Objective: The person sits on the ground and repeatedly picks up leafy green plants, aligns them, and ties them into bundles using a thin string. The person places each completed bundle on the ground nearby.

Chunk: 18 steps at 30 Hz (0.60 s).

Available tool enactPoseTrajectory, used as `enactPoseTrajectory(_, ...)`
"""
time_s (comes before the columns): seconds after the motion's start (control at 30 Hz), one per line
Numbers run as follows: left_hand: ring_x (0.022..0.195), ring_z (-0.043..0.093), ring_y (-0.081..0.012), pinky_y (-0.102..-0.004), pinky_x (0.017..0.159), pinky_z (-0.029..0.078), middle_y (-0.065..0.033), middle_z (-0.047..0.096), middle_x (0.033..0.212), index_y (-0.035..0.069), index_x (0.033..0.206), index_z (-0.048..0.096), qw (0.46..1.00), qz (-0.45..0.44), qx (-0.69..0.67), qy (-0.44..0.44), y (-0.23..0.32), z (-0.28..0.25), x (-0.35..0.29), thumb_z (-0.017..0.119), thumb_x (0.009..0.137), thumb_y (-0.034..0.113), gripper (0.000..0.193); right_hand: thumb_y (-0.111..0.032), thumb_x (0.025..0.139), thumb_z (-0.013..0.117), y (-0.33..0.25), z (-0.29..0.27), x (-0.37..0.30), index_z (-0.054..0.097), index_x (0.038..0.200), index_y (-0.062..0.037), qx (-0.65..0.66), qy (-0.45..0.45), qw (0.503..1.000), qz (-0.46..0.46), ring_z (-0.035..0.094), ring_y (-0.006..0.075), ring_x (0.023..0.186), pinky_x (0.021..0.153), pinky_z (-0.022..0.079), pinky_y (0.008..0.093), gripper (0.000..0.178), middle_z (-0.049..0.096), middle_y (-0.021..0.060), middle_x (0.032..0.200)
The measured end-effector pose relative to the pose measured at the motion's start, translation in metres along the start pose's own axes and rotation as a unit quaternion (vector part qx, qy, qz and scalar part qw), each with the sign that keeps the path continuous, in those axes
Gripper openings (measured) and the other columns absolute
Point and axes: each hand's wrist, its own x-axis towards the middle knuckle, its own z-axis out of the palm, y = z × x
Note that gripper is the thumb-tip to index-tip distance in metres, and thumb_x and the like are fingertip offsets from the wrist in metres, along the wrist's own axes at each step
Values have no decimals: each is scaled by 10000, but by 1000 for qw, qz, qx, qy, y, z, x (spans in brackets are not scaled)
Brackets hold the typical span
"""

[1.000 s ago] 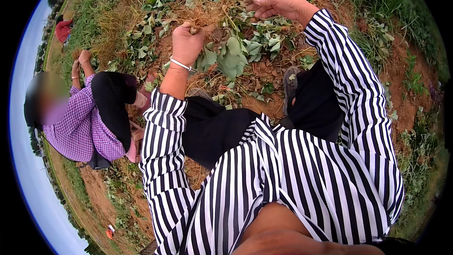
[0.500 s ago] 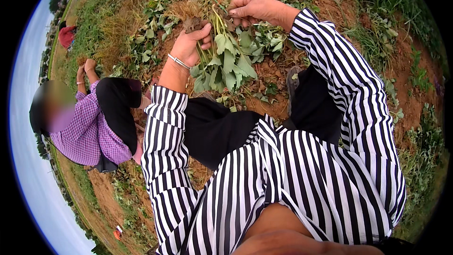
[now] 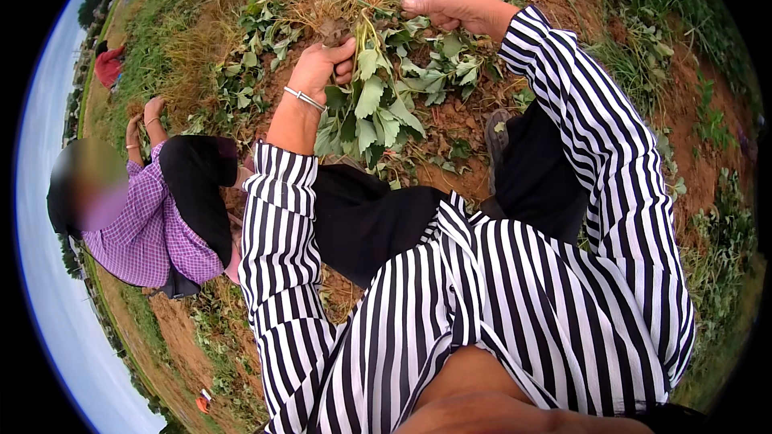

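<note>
My left hand (image 3: 320,68) is closed around a bunch of leafy green plants (image 3: 371,104). The lobed leaves hang down toward me, and brown, soil-caked roots stick out beyond the fist. A pale stem arches above the leaves beside my thumb. To the right of the bunch, and apart from it, my right hand (image 3: 454,6) hovers with thumb and fingers pinched together. What sits between those fingertips, if anything, is too small to make out.
Loose leafy plants (image 3: 450,60) lie on the reddish soil (image 3: 474,124) around my hands. At left a person in a purple checked shirt (image 3: 149,229) sits close by; farther off is someone in red (image 3: 108,67). Tall grass (image 3: 643,0) grows at the far right.
My right hand has drawn away to the right and slightly farther out from the bunch, its fingers closing together. My left hand keeps its hold, the leaves shifting slightly left.
</note>
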Motion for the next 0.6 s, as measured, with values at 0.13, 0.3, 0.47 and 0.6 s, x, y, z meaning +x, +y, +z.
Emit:
enactPoseTrajectory(0.13, 470, 376, -66, -208, 405, 284, 26, 463, 607, 23, 857, 558, 1000, 10, 19, 10, -5, 10, 12, 557, 829, 100, 82, -264, 827, 604, -12, 25, -3, 522, 1071, 19, 100, -48, 993, 34, 339, 37, 481, 362, 190, 172, 383, 425, -22, 629)
enactPoseTrajectory(0.3, 455, 371, -61, -194, 414, 284, 29, 470, 604, 25, 850, 565, 997, 16, 69, 36, 12, 22, -3, 559, 829, 111, 89, -243, 819, 611, -14, 21, -2, 550, 962, -20, 185, -70, 980, 31, 398, 42, 495, 342, 214, 151, 271, 564, 68, 821)
enactPoseTrajectory(0.47, 514, 401, -60, -192, 403, 290, 6, 504, 690, 7, 875, 551, 998, -1, -7, -64, 3, 12, 5, 550, 837, 88, 89, -160, 792, 629, -4, 25, 5, 519, 979, 15, 104, -49, 992, 60, 402, 40, 474, 327, 197, 167, 278, 570, 62, 775)
enactPoseTrajectory(0.6, 509, 405, -60, -181, 404, 288, 7, 515, 690, 28, 878, 549, 991, -15, -110, -71, 1, 14, 6, 577, 832, 122, 109, -103, 789, 600, -5, 33, 3, 534, 897, 7, 82, 19, 996, 43, 393, 38, 446, 336, 198, 177, 167, 534, 14, 655)
